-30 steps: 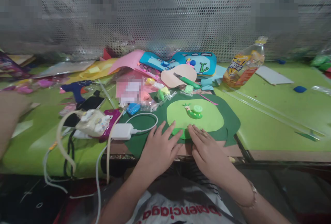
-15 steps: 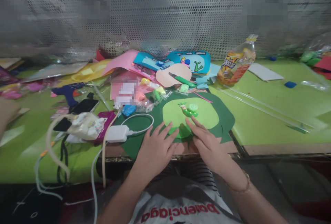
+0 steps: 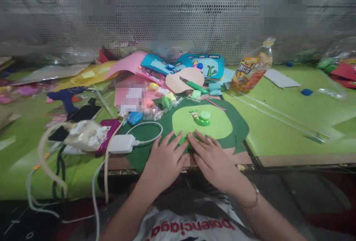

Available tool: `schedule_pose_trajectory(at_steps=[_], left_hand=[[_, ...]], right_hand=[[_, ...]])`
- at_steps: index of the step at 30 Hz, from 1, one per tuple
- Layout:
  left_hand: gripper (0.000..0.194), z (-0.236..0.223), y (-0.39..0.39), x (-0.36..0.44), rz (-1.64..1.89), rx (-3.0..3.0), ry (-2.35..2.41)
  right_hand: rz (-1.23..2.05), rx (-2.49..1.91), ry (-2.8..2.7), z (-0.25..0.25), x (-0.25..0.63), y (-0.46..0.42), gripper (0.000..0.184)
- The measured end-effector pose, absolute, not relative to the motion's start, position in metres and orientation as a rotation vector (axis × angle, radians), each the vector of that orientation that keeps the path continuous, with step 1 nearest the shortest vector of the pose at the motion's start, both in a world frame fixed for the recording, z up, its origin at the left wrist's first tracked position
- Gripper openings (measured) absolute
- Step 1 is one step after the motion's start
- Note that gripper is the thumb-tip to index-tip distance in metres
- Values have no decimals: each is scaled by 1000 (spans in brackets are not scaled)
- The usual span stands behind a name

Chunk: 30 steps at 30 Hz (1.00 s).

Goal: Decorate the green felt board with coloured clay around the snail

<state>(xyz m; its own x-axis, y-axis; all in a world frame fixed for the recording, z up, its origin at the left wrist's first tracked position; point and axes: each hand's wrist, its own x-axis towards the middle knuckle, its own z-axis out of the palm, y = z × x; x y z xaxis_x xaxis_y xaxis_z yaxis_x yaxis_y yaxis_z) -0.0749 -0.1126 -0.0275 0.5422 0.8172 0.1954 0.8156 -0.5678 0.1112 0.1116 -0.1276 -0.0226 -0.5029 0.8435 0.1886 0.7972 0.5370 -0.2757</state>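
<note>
My left hand [image 3: 167,156] lies palm down with fingers spread, its fingertips at the near left edge of a light green oval sheet [image 3: 218,128]. My right hand [image 3: 213,158] rests flat beside it, fingers stretched out. Its fingertips cover most of a flattened bright green clay piece [image 3: 183,141] on the oval's near edge. Just beyond the fingers sits a green clay snail [image 3: 202,119] with a pale spiral shell. Beneath the oval is a larger dark green sheet [image 3: 241,124]. Neither hand grasps anything.
Left of my hands are a white charger [image 3: 121,143] with its cable, a power strip [image 3: 86,135] and a blue glue gun [image 3: 66,98]. Bagged clay [image 3: 167,101], a green-handled cutter [image 3: 197,87] and blue craft pieces [image 3: 214,63] lie behind. A bottle [image 3: 251,68] stands back right.
My right hand shifted first outward, uncovering the bright green clay, then back left over it. My left hand stays nearly in place. The whole view has turned slightly right.
</note>
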Motion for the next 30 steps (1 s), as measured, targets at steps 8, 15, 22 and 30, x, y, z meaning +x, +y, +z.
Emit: schedule_pose_trajectory(at_steps=[8, 15, 22, 30], left_hand=[[52, -34, -115, -77, 362, 2772, 1541], [49, -35, -119, -75, 388, 2810, 1665], [52, -39, -127, -72, 379, 2768, 1759], [75, -47, -125, -79, 504, 2663, 1769]], right_hand=[[171, -1432, -2197, -39, 114, -127, 51], [-10, -1405, -2358, -38, 109, -127, 47], [33, -1415, -2280, -39, 112, -128, 50], [171, -1238, -2563, -13, 78, -145, 46]])
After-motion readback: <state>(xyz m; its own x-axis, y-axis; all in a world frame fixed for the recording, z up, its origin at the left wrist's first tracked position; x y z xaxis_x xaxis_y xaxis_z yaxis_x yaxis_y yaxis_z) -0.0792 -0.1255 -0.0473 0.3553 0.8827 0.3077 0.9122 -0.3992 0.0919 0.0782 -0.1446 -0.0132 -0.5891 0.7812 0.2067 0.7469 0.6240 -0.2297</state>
